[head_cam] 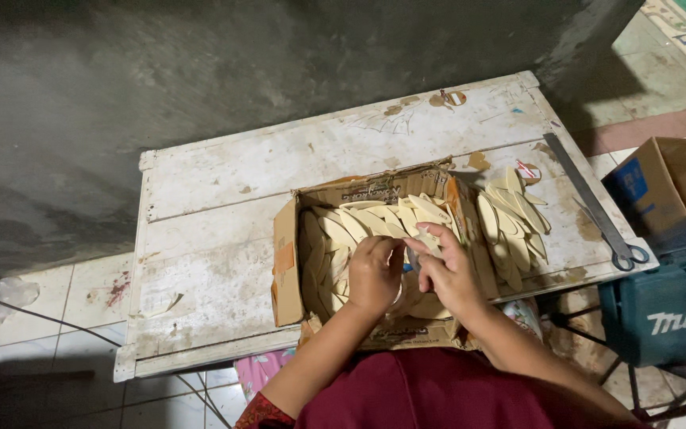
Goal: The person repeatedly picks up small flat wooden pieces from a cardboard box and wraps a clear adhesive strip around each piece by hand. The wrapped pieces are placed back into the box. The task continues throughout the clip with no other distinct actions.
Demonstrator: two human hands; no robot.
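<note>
Hands hide the cardboard box's (pixel 286 270) middle contents.

Both forearms reach forward, red sleeves at elbows. Left hand (pixel 375 274) curled, knuckles up. Right hand (pixel 446 270) beside it, fingers spread, fingertips touching left grip.

Single head view, looking steeply down from above worn white table (pixel 224 199), near, facing grey wall.

Cream leaf-shaped pieces (pixel 343 226), brown cardboard box (pixel 286 274), scuffed white table (pixel 216 238), seemingly maroon sleeve (pixel 438 393)
</note>
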